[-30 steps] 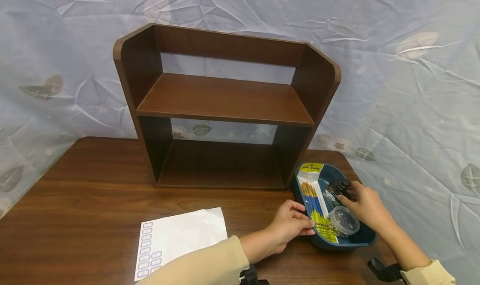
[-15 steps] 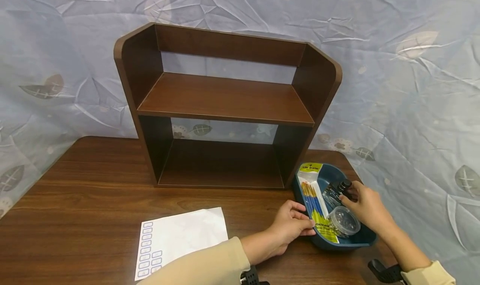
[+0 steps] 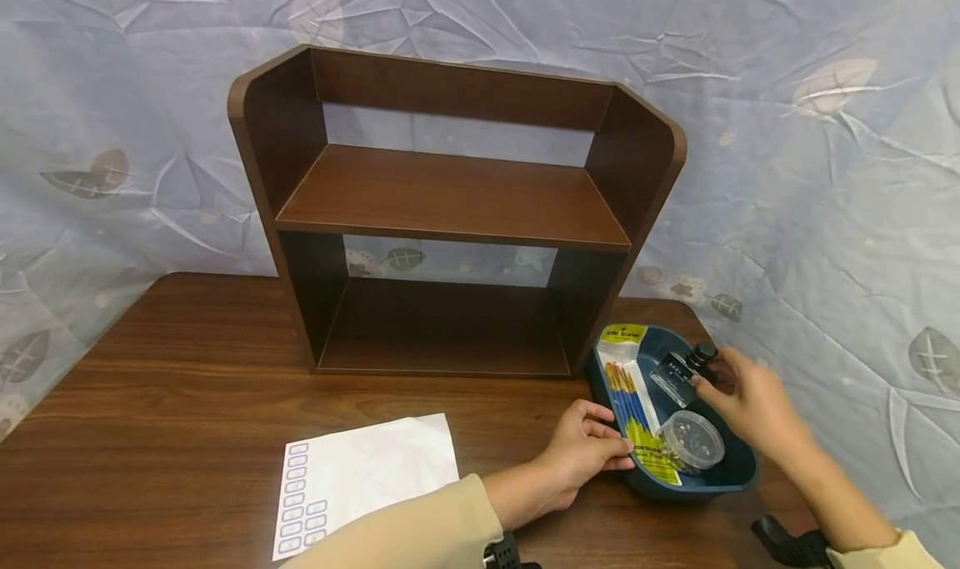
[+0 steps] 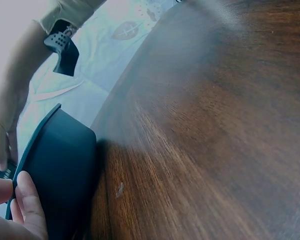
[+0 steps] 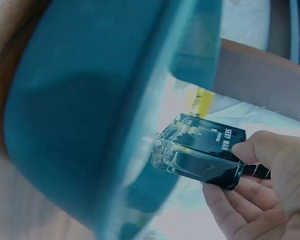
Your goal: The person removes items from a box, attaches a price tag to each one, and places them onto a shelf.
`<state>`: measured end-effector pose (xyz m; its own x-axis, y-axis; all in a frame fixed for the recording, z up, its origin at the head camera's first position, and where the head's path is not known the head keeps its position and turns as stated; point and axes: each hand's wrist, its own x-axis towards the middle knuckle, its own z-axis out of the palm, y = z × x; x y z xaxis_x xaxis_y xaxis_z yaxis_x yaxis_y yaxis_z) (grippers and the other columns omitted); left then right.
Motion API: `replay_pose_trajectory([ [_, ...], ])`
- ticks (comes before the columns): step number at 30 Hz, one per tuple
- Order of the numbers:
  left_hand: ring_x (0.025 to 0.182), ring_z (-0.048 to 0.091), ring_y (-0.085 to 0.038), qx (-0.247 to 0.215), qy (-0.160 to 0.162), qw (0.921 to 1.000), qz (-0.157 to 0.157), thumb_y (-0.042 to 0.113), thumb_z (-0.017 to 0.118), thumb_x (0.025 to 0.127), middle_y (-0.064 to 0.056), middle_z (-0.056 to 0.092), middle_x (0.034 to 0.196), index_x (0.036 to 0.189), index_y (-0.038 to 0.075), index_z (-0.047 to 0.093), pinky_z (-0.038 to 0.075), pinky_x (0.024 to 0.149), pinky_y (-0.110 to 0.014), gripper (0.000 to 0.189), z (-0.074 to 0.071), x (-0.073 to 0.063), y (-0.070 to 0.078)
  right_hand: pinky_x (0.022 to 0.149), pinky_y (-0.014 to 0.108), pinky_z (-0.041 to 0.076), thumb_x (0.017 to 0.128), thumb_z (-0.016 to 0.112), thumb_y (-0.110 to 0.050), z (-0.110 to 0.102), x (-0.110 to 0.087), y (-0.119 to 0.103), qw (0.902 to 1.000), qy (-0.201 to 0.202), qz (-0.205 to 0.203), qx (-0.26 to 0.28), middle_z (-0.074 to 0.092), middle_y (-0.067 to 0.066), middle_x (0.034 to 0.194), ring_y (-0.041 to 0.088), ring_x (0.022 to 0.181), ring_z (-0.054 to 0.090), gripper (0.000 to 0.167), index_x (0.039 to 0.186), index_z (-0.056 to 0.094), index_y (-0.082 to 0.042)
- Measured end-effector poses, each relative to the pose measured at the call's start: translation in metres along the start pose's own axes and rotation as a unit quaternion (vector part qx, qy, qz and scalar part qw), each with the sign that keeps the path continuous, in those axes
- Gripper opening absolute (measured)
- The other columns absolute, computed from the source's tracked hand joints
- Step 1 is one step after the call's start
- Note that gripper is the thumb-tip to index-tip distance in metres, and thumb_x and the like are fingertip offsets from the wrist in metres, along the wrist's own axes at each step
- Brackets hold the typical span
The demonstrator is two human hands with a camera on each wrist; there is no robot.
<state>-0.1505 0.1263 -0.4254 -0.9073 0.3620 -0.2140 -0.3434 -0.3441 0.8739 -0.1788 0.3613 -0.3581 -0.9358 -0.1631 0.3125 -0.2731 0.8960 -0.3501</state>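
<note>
Pinching a dark glass bottle between thumb and fingers, the right grip holds it tilted over the teal tub, whose rim the left grip clasps. Moving the bottle seems the step in hand, likely calling next for clearance from that rim. The right wrist view makes the bottle's lettering legible; the head view alone shows the paper sheet on the worktop.

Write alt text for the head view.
Right hand grips a dark bottle at a blue bin holding packaged brushes and a clear container; left hand pinches the bin's rim. A brown two-tier shelf stands behind; a white sheet lies on the table.
</note>
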Motion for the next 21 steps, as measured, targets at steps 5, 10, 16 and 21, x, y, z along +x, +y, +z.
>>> replay_pose_trajectory([
  [5,0.069,0.063,-0.012,0.004,0.002,1.0,-0.006,-0.017,0.069,0.087,-0.004,0.06,0.085,0.118,0.003,0.053,0.066,0.073,-0.029,0.04,0.001,0.0,0.001,0.069,0.034,0.063,0.093,0.077,-0.005,-0.013,-0.003,-0.011,0.9995,0.021,-0.022,0.006,0.075,0.031,0.106,0.044,0.091,0.075,0.035,0.122,0.062,0.007],
  [10,0.068,0.066,-0.013,0.006,0.002,0.9999,-0.013,-0.016,0.068,0.087,-0.005,0.059,0.086,0.118,0.002,0.053,0.067,0.074,-0.031,0.039,-0.001,0.0,0.005,0.073,0.032,0.065,0.093,0.077,-0.006,-0.022,-0.002,-0.029,0.9987,0.017,-0.042,0.022,0.075,0.031,0.11,0.044,0.094,0.076,0.038,0.125,0.061,0.006],
  [16,0.067,0.066,-0.012,0.018,-0.003,0.9995,-0.026,-0.009,0.066,0.093,-0.007,0.06,0.089,0.117,0.003,0.053,0.067,0.079,-0.035,0.03,-0.009,0.0,0.007,0.077,0.05,0.064,0.094,0.076,-0.008,-0.026,-0.003,-0.053,0.9972,0.005,-0.06,0.045,0.073,0.034,0.114,0.049,0.099,0.074,0.043,0.13,0.058,0.008],
  [21,0.069,0.064,-0.013,0.05,-0.009,0.9983,-0.029,-0.004,0.065,0.096,-0.008,0.062,0.092,0.12,0.003,0.054,0.067,0.077,-0.033,0.027,-0.019,-0.004,0.008,0.074,0.047,0.064,0.092,0.078,-0.005,-0.024,-0.003,-0.071,0.9939,0.01,-0.099,0.046,0.075,0.029,0.113,0.046,0.098,0.075,0.045,0.132,0.059,0.005],
])
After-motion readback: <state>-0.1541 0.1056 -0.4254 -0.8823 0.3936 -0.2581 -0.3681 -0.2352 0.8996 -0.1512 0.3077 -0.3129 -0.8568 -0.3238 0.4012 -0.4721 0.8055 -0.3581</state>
